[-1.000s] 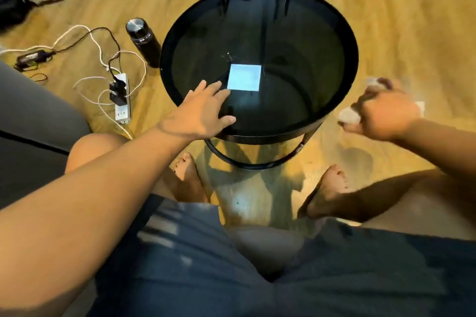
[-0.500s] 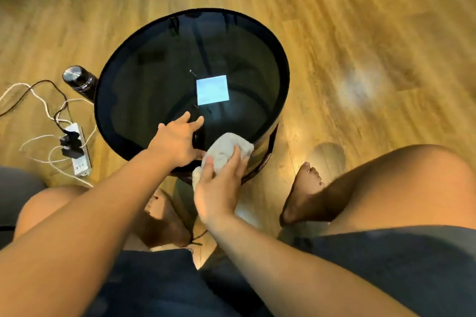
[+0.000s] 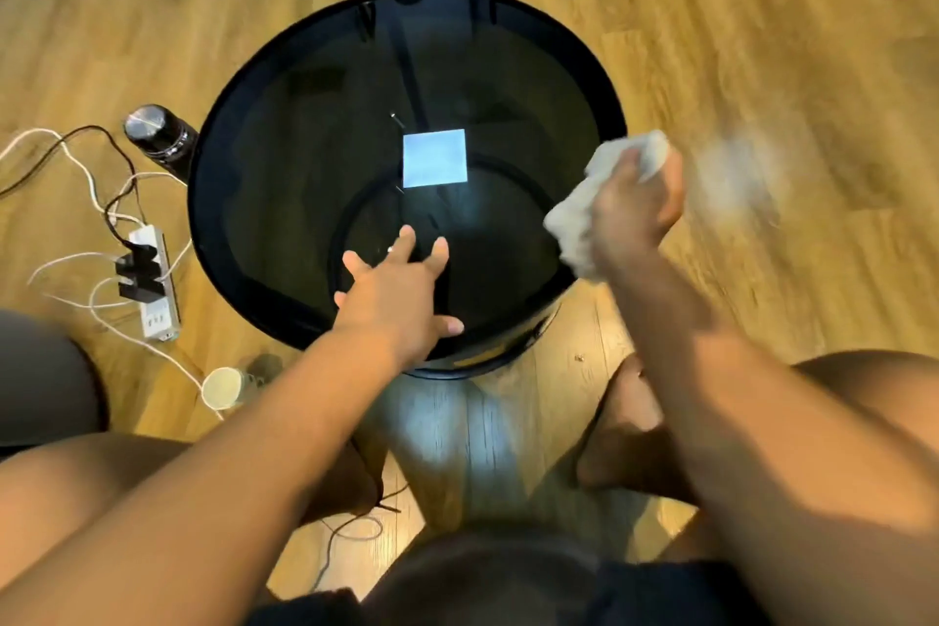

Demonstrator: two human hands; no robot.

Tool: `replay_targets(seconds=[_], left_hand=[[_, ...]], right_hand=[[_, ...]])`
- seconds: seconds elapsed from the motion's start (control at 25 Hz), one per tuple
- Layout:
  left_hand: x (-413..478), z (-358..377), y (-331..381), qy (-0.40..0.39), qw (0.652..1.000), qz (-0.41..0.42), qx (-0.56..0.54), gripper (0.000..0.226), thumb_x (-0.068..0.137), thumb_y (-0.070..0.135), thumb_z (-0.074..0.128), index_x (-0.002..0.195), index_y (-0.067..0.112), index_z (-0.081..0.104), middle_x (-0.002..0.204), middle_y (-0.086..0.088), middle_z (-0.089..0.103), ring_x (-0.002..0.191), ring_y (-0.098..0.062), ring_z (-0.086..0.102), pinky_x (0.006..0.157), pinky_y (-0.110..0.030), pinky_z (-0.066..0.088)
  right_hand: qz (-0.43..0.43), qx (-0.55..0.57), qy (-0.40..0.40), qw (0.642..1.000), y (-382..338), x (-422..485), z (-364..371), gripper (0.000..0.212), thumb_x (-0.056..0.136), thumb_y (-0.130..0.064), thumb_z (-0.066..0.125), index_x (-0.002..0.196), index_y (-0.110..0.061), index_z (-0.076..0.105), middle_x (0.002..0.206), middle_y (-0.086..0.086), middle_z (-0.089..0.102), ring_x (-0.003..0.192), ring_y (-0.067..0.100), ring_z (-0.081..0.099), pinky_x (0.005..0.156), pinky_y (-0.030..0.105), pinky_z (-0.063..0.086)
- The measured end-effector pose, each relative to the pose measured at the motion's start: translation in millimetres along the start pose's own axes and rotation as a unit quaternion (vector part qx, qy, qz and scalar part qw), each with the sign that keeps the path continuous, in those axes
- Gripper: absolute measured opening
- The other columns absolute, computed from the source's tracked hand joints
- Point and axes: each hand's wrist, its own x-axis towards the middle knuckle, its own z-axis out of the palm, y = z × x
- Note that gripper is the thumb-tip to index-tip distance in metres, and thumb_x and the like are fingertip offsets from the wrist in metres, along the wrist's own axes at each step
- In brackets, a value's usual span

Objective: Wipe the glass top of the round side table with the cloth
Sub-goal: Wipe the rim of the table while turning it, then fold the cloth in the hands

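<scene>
On the wooden floor (image 3: pixel 762 5) stood one round side table (image 3: pixel 213 239) with a dark glass top (image 3: pixel 305 178), and a single bright square reflection (image 3: pixel 434 158) sat near the middle of the glass. Two hands worked over it. One left hand (image 3: pixel 401 290) lay flat on the near part of the glass, fingers spread and grasping nothing. One right hand (image 3: pixel 632 203) was clenched around one crumpled pale cloth (image 3: pixel 574 224), blurred, at the table's right rim; whether the cloth touched the glass could not be told. Left of the table stood one dark bottle (image 3: pixel 160 135), just beside the rim, and one white power strip (image 3: pixel 152 290) with two black plugs in it and several white and dark cables trailing away. One small pale cup (image 3: pixel 222 387) lay near the strip.
</scene>
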Motion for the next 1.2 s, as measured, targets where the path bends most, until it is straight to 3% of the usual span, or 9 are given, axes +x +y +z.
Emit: replay_targets(seconds=[0.12, 0.24, 0.48, 0.6, 0.76, 0.88, 1.0, 1.08, 1.2], left_hand=[[-3, -3, 7, -0.017, 0.999, -0.028, -0.028, 0.091, 0.091, 0.045, 0.063, 0.155, 0.039, 0.000, 0.164, 0.004, -0.014, 0.143, -0.057, 0.005, 0.107, -0.064, 0.036], [-6, -7, 11, -0.030, 0.998, -0.036, -0.048, 0.090, 0.092, 0.040, 0.064, 0.155, 0.040, -0.001, 0.163, 0.007, -0.017, 0.143, -0.056, -0.001, 0.108, -0.066, 0.034], [-12, -15, 14, -0.043, 0.998, -0.027, -0.029, 0.089, 0.093, 0.038, 0.062, 0.156, 0.034, 0.000, 0.164, 0.000, -0.016, 0.141, -0.062, -0.002, 0.106, -0.069, 0.034], [-14, -17, 14, -0.042, 0.997, -0.032, -0.047, 0.088, 0.092, 0.035, 0.065, 0.157, 0.033, 0.004, 0.165, -0.001, -0.012, 0.141, -0.061, -0.003, 0.106, -0.071, 0.030], [-13, -19, 14, -0.039, 0.995, -0.039, -0.078, 0.086, 0.090, 0.028, 0.069, 0.155, 0.036, 0.013, 0.165, 0.002, -0.005, 0.143, -0.059, -0.004, 0.107, -0.073, 0.025], [-17, -17, 7, -0.003, 0.996, -0.017, -0.085, 0.077, 0.090, 0.018, 0.066, 0.152, 0.037, 0.025, 0.164, 0.000, 0.007, 0.145, -0.052, 0.007, 0.111, -0.067, 0.027], [-39, -10, -20, 0.065, 0.988, 0.004, -0.139, 0.071, 0.089, 0.031, 0.070, 0.151, 0.030, 0.035, 0.164, -0.004, 0.017, 0.149, -0.033, 0.021, 0.117, -0.046, 0.028], [-68, -3, -34, 0.138, 0.974, 0.024, -0.176, 0.056, 0.090, 0.035, 0.066, 0.143, 0.025, 0.049, 0.154, -0.004, 0.041, 0.140, -0.025, 0.040, 0.112, -0.039, 0.035], [-115, 8, -32, 0.196, 0.876, 0.040, -0.440, 0.022, 0.096, 0.040, 0.058, 0.108, 0.027, 0.072, 0.107, 0.009, 0.073, 0.104, -0.012, 0.065, 0.087, -0.029, 0.053]], right_hand=[[-0.008, -0.040, -0.099, 0.994, -33, 89, 19, 0.013, 0.084, -0.029, 0.054, 0.086, -0.020, 0.064, 0.081, -0.004, 0.062, 0.081, 0.015, 0.064, 0.067, 0.024, 0.047], [-0.026, -0.072, -0.146, 0.986, -45, 130, 40, 0.008, 0.084, -0.025, 0.059, 0.076, -0.022, 0.060, 0.075, -0.008, 0.060, 0.074, 0.010, 0.063, 0.060, 0.020, 0.046], [-0.063, -0.144, -0.082, 0.984, -23, 68, 13, 0.029, 0.086, -0.032, 0.052, 0.111, -0.021, 0.062, 0.103, 0.000, 0.067, 0.096, 0.020, 0.064, 0.081, 0.028, 0.051], [0.014, -0.107, -0.001, 0.994, -3, -2, -6, 0.036, 0.094, -0.031, 0.050, 0.129, -0.024, 0.050, 0.115, 0.004, 0.060, 0.110, 0.028, 0.059, 0.081, 0.027, 0.041], [0.098, -0.031, -0.002, 0.995, 18, -117, -8, 0.046, 0.097, -0.022, 0.053, 0.141, -0.022, 0.039, 0.131, 0.008, 0.058, 0.120, 0.031, 0.057, 0.084, 0.026, 0.042], [0.183, 0.030, -0.058, 0.981, 31, -188, 8, 0.061, 0.092, -0.014, 0.058, 0.146, -0.025, 0.032, 0.141, 0.006, 0.051, 0.126, 0.033, 0.052, 0.105, 0.041, 0.044], [0.259, 0.106, -0.138, 0.950, 35, -214, 3, 0.057, 0.088, -0.012, 0.063, 0.139, -0.022, 0.040, 0.133, 0.006, 0.057, 0.115, 0.029, 0.058, 0.100, 0.046, 0.050], [0.250, 0.122, -0.178, 0.944, 26, -214, -15, 0.051, 0.087, -0.012, 0.064, 0.134, -0.019, 0.045, 0.126, 0.006, 0.060, 0.109, 0.027, 0.061, 0.094, 0.044, 0.053], [0.173, 0.090, -0.251, 0.948, 11, -208, -41, 0.042, 0.092, -0.028, 0.063, 0.130, -0.019, 0.050, 0.120, 0.005, 0.062, 0.104, 0.022, 0.063, 0.080, 0.034, 0.055]])
